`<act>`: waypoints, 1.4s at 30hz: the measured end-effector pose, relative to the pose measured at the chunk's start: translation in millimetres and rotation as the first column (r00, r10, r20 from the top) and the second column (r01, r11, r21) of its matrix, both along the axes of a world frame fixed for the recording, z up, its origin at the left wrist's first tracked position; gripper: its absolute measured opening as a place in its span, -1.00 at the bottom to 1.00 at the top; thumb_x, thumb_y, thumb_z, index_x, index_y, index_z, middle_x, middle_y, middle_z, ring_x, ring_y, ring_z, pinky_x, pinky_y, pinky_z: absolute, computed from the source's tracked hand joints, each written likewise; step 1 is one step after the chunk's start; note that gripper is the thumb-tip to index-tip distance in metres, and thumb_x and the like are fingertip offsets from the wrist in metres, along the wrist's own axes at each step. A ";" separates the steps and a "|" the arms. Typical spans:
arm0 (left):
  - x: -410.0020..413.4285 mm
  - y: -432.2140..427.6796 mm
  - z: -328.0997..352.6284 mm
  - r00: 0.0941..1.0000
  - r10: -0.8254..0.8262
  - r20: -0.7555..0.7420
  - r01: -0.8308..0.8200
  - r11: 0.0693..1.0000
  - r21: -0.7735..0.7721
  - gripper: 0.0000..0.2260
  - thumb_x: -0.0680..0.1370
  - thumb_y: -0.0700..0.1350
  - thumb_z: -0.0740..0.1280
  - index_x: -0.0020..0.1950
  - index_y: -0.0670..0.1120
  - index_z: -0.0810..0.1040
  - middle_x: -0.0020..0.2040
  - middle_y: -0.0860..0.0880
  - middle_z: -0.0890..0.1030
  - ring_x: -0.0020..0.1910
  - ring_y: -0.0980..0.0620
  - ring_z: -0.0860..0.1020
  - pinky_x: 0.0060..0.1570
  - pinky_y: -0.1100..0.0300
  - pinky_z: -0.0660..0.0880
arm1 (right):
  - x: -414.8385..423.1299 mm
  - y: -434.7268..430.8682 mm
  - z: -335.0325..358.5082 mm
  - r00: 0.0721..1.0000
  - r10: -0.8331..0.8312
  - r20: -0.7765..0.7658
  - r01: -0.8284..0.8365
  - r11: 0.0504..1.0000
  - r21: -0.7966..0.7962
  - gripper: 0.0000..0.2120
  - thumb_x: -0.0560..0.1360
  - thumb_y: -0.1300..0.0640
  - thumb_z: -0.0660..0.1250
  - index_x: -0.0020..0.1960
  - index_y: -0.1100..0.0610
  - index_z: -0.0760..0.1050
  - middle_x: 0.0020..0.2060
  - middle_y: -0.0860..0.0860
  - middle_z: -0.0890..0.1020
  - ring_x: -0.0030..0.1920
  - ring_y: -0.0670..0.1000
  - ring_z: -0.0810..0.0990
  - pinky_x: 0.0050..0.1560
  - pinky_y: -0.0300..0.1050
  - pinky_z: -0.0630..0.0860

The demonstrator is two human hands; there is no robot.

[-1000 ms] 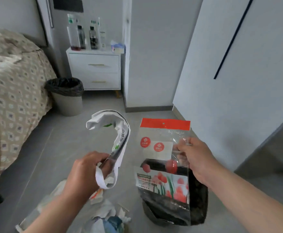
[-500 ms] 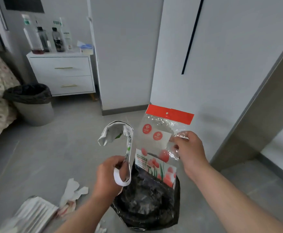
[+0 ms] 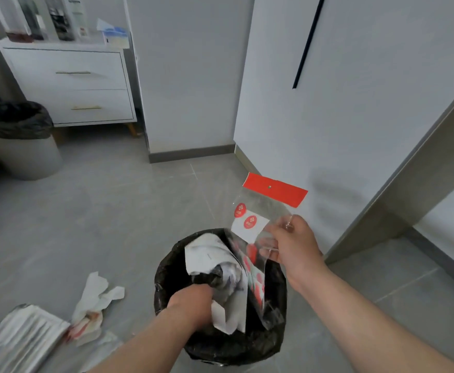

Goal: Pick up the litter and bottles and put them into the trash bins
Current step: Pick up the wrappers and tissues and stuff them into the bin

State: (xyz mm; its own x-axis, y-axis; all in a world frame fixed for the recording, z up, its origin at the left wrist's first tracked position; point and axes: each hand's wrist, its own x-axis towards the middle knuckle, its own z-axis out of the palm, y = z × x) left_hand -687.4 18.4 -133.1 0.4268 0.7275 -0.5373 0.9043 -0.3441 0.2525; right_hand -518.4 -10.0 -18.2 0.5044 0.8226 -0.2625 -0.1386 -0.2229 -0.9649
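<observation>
A trash bin with a black liner (image 3: 172, 270) stands on the floor right below me. My left hand (image 3: 190, 302) is down inside its mouth, closed on a crumpled white paper bag (image 3: 209, 251) that sits partly in the bin. My right hand (image 3: 293, 246) grips a clear plastic packet with a red header strip (image 3: 274, 192) and red flower print. The packet's lower end dips into the bin at its right side. Crumpled white paper (image 3: 93, 302) and a silvery wrapper (image 3: 21, 337) lie on the floor to the left.
A second bin with a black liner (image 3: 15, 138) stands at the far left. Behind it is a white nightstand (image 3: 69, 82) with several bottles (image 3: 58, 17) and a tissue box on top. White walls and a door frame rise on the right.
My view has tipped down over the bin. My left hand has pushed the white paper bag down into the bin. The right hand has lowered the plastic packet so its bottom enters the bin.
</observation>
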 end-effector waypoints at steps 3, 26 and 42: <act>-9.7 2.4 11.4 0.997 -0.063 0.046 0.068 0.991 -0.116 -0.65 0.37 0.03 0.26 0.14 0.03 0.47 0.14 -0.01 0.56 0.12 -0.07 0.52 0.10 0.04 0.49 | -5.6 -1.4 -5.1 0.989 0.115 0.096 -0.117 0.993 0.013 -0.68 0.55 0.35 0.18 0.20 0.01 0.41 -0.04 0.02 0.59 -0.34 0.00 0.66 -0.26 -0.06 0.65; -108.2 -4.5 -18.2 0.823 0.167 0.543 -0.242 0.968 0.070 -0.03 0.29 0.27 0.41 0.55 0.14 -0.07 0.50 0.35 -0.19 0.48 0.31 -0.01 0.43 0.32 0.09 | -48.2 16.6 -171.7 -0.065 0.980 0.186 -0.262 0.163 -0.951 -0.21 0.50 -0.10 0.25 0.55 -0.16 -0.17 0.57 0.10 -0.17 0.56 0.20 -0.09 0.51 0.11 0.11; -107.9 -15.5 -11.1 0.778 0.230 0.584 -0.282 0.960 -0.002 -0.08 0.37 0.18 0.41 0.55 0.13 -0.12 0.49 0.33 -0.19 0.43 0.36 -0.02 0.41 0.34 0.08 | 17.3 26.3 -112.7 0.030 0.707 0.707 -0.207 0.696 -0.687 -0.27 0.55 -0.10 0.19 0.58 0.00 -0.12 0.57 0.05 0.01 0.52 0.15 0.13 0.48 0.04 0.20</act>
State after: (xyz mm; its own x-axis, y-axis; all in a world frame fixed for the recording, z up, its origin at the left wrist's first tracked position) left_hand -795.3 2.9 -144.3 0.4289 0.8835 -0.1886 0.6592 -0.1633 0.7340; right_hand -501.1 16.3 -130.9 0.1014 0.9623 -0.2525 0.9856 -0.1318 -0.1063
